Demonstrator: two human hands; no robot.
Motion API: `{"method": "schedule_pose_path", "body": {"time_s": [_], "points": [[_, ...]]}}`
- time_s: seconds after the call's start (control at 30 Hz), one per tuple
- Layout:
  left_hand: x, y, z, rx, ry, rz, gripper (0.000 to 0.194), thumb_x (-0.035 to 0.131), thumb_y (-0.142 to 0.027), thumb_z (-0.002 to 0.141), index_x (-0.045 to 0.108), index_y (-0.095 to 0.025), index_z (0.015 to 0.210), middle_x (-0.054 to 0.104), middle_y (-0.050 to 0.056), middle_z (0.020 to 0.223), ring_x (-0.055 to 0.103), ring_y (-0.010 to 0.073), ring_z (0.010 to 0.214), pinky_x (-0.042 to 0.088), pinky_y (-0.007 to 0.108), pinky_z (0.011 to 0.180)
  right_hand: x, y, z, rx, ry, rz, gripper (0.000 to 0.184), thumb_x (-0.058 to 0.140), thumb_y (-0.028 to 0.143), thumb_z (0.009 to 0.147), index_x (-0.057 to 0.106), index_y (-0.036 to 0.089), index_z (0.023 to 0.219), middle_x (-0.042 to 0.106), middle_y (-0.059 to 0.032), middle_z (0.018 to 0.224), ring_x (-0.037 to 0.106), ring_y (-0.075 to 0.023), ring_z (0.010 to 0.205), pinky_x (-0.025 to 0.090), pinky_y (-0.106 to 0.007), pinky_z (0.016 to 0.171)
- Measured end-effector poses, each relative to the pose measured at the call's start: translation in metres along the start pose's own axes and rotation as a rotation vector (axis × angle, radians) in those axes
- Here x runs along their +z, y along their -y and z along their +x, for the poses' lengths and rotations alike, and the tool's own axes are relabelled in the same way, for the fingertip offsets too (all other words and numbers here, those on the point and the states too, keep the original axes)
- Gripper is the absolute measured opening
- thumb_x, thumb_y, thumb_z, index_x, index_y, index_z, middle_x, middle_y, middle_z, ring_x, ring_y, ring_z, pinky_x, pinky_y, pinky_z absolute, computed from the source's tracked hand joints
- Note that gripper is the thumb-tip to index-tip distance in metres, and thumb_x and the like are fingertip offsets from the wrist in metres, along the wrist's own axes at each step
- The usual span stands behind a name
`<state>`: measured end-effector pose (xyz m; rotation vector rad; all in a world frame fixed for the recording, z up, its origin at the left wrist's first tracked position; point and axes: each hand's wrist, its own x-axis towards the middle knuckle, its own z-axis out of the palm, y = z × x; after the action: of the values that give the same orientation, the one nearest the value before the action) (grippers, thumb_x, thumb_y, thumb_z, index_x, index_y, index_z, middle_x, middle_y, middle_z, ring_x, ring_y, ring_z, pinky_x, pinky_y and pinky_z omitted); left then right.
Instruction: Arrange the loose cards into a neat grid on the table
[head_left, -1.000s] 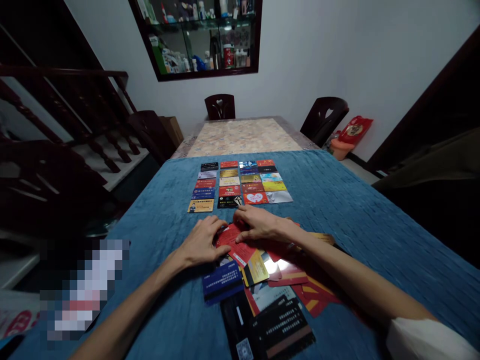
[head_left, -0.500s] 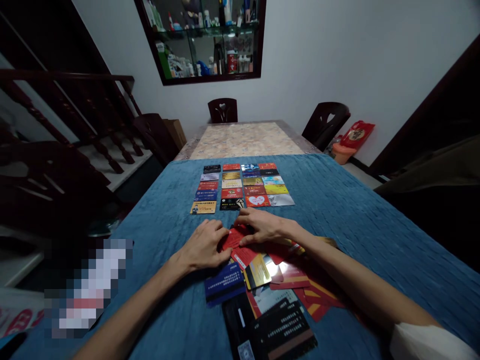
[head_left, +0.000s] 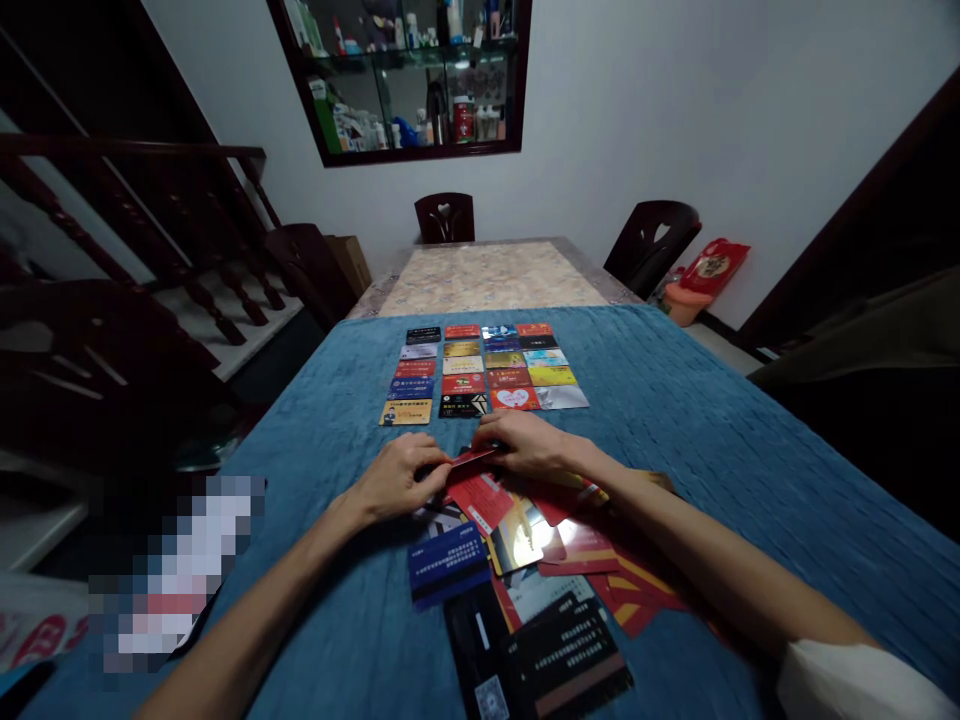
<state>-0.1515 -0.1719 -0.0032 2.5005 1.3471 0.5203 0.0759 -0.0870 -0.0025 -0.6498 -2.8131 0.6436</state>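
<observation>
Between my two hands a red card (head_left: 472, 458) is held nearly edge-on, just above a loose pile of cards. My left hand (head_left: 401, 475) pinches its left end between thumb and fingers. The right end is in my right hand (head_left: 525, 442), whose fingers partly hide it. Directly below lies another red card (head_left: 484, 497). Around it in the pile are a blue card (head_left: 448, 565), a shiny gold card (head_left: 517, 538) and black cards (head_left: 570, 655). My right forearm covers part of the pile's right side.
Beyond my hands, cards lie face up in neat columns, among them a gold card (head_left: 406, 413) and a black card (head_left: 463, 404). A blue cloth (head_left: 322, 400) covers the near table. Chairs (head_left: 652, 250) stand around it. A blurred-out item (head_left: 187, 570) lies at left.
Both hands have lifted the red card off the pile and tilted it up on edge. The red card beneath it is now more exposed.
</observation>
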Motion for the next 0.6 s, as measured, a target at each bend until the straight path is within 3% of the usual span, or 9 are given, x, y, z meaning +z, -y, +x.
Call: {"method": "schedule_pose_path", "body": {"time_s": [0.17, 0.37, 0.6], "points": [[-0.002, 0.004, 0.001, -0.072, -0.013, -0.080, 0.037, 0.041, -0.031, 0.096, 0.072, -0.018, 0.081, 0.069, 0.003, 0.075, 0.060, 0.0146, 0.070, 0.045, 0.027, 0.070, 0.004, -0.004, 0.004, 0.059, -0.032, -0.003, 0.013, 0.062, 0.012, 0.085, 0.072, 0.017, 0.093, 0.071, -0.0067, 0.094, 0.062, -0.0191, 0.088, 0.041, -0.027, 0.073], [0.005, 0.017, 0.000, -0.173, -0.103, -0.193, 0.034, 0.043, -0.034, 0.096, 0.073, -0.020, 0.091, 0.075, 0.003, 0.087, 0.065, 0.0166, 0.078, 0.049, 0.028, 0.075, 0.008, -0.005, 0.005, 0.180, -0.081, -0.028, 0.010, 0.061, 0.014, 0.085, 0.070, 0.017, 0.087, 0.071, -0.0060, 0.086, 0.061, -0.0178, 0.079, 0.036, -0.026, 0.066], [0.007, 0.023, 0.003, -0.190, -0.148, -0.223, 0.033, 0.044, -0.033, 0.094, 0.074, -0.019, 0.093, 0.076, 0.002, 0.087, 0.066, 0.0171, 0.078, 0.051, 0.026, 0.072, 0.010, -0.003, 0.004, 0.264, -0.097, 0.002, 0.012, 0.062, 0.014, 0.083, 0.072, 0.018, 0.089, 0.070, -0.0057, 0.082, 0.059, -0.0165, 0.070, 0.034, -0.026, 0.060]]}}
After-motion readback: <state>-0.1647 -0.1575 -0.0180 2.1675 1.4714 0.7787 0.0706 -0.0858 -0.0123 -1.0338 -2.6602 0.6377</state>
